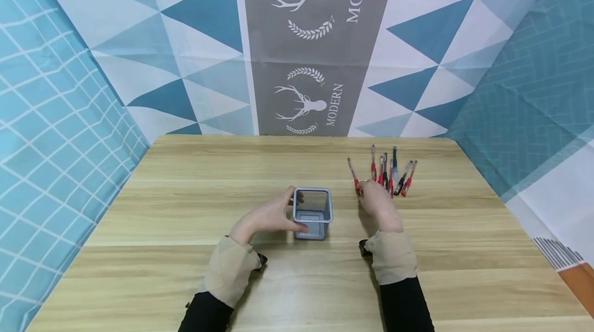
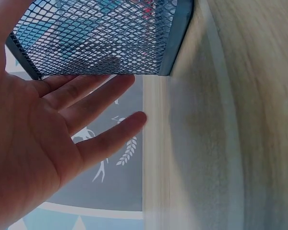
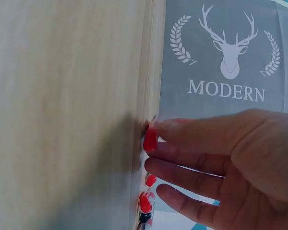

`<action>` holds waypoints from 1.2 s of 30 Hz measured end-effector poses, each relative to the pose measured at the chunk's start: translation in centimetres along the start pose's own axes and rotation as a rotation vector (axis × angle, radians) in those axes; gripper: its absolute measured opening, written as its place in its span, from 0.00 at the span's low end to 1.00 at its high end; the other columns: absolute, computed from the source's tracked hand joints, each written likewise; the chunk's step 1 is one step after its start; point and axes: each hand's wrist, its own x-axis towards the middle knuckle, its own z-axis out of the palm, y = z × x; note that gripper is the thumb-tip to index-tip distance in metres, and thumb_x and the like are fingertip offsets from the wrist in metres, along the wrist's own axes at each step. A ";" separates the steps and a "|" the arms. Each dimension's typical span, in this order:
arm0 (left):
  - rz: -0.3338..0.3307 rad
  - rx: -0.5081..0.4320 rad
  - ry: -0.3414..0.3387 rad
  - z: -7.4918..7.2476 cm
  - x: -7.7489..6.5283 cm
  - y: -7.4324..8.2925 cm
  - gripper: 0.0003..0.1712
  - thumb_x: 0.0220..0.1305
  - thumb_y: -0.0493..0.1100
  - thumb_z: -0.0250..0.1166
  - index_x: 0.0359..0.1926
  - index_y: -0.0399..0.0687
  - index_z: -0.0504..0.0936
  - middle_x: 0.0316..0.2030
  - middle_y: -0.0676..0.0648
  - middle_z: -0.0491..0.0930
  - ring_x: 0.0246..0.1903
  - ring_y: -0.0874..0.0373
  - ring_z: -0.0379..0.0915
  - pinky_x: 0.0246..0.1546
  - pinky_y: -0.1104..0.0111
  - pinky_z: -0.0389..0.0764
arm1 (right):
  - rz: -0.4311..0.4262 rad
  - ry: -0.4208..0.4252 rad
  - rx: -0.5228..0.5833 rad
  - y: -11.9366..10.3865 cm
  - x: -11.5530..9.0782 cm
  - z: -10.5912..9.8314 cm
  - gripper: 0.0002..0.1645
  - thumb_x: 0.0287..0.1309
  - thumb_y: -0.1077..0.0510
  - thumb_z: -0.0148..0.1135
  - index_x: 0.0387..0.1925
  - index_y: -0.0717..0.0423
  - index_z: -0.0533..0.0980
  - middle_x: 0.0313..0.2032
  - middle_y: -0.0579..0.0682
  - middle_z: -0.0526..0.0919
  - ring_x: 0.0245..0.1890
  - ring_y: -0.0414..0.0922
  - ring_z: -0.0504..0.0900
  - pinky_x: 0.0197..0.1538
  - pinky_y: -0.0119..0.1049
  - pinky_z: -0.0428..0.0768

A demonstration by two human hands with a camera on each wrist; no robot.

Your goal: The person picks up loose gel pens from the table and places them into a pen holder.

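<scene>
A square grey metal-mesh pen holder point(image 1: 318, 229) stands upright on the table with nothing in it. My left hand point(image 1: 271, 214) holds it from the left, thumb across the near side and fingers at the far side. In the left wrist view, fingertips lie along the mesh wall point(image 2: 101, 43), and the little finger stands apart from it. Farther right, my right hand point(image 1: 378, 203) pinches the near end of a red pen point(image 1: 352, 170) between thumb and forefinger. Its red end point(image 3: 150, 141) shows in the right wrist view, the other fingers loosely extended below.
Just right of the right hand lies a loose group of several pens, among them a red pen point(image 1: 410, 178), a black pen point(image 1: 402, 180) and a dark-capped pen point(image 1: 395, 158). The wooden table point(image 1: 209, 167) ends at a patterned cloth backdrop point(image 1: 297, 53).
</scene>
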 end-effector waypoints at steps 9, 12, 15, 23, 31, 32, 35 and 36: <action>-0.013 -0.005 -0.001 -0.1 0.0 0.0 0.46 0.36 0.54 0.75 0.56 0.49 0.61 0.52 0.46 0.73 0.56 0.49 0.66 0.58 0.55 0.66 | -0.020 0.007 -0.014 -0.1 0.0 0.1 0.10 0.54 0.65 0.59 0.40 0.59 0.78 0.39 0.57 0.79 0.41 0.53 0.78 0.43 0.47 0.76; -0.021 0.008 0.000 0.0 0.0 0.1 0.46 0.36 0.54 0.75 0.56 0.49 0.61 0.52 0.46 0.73 0.56 0.49 0.66 0.58 0.55 0.66 | -0.028 0.005 -0.015 0.0 0.0 0.1 0.09 0.54 0.66 0.58 0.38 0.58 0.78 0.37 0.56 0.79 0.39 0.51 0.77 0.42 0.46 0.76; -0.026 0.009 0.000 0.0 0.0 0.2 0.46 0.36 0.53 0.75 0.56 0.49 0.62 0.52 0.46 0.73 0.57 0.49 0.66 0.58 0.56 0.65 | -0.018 -0.009 -0.010 0.0 0.0 0.1 0.09 0.52 0.67 0.59 0.37 0.58 0.78 0.36 0.55 0.78 0.36 0.50 0.76 0.40 0.44 0.76; -0.029 0.004 0.002 0.1 -0.1 0.3 0.46 0.36 0.54 0.75 0.55 0.49 0.62 0.51 0.46 0.73 0.56 0.49 0.66 0.58 0.55 0.66 | -0.008 -0.037 -0.010 -0.1 -0.1 0.1 0.07 0.48 0.63 0.64 0.28 0.58 0.72 0.27 0.52 0.76 0.27 0.46 0.73 0.31 0.39 0.73; -0.017 -0.005 0.007 0.3 0.0 0.0 0.44 0.37 0.52 0.75 0.54 0.48 0.62 0.50 0.46 0.73 0.54 0.51 0.68 0.56 0.57 0.68 | 0.064 -0.054 0.034 -0.3 -0.2 -0.1 0.14 0.49 0.61 0.64 0.32 0.65 0.69 0.25 0.53 0.74 0.25 0.47 0.74 0.30 0.39 0.74; -0.016 -0.003 0.008 0.3 0.0 0.0 0.44 0.37 0.53 0.75 0.54 0.49 0.62 0.50 0.46 0.73 0.54 0.51 0.68 0.56 0.57 0.68 | 0.073 -0.057 0.036 -0.3 -0.2 -0.1 0.15 0.49 0.61 0.64 0.34 0.65 0.68 0.25 0.54 0.74 0.25 0.47 0.74 0.29 0.39 0.74; -0.017 0.001 0.006 0.3 0.0 0.0 0.44 0.37 0.53 0.75 0.54 0.48 0.62 0.50 0.45 0.73 0.54 0.50 0.68 0.56 0.57 0.68 | 0.096 -0.065 0.041 -0.3 -0.3 -0.1 0.17 0.50 0.60 0.63 0.35 0.67 0.67 0.24 0.55 0.74 0.24 0.48 0.74 0.28 0.40 0.74; -0.021 0.001 0.004 0.3 0.0 0.0 0.45 0.37 0.53 0.75 0.55 0.49 0.62 0.50 0.45 0.73 0.54 0.50 0.68 0.56 0.57 0.68 | 0.105 -0.068 0.042 -0.3 -0.3 -0.1 0.17 0.51 0.60 0.63 0.35 0.67 0.67 0.24 0.55 0.74 0.24 0.48 0.74 0.28 0.40 0.74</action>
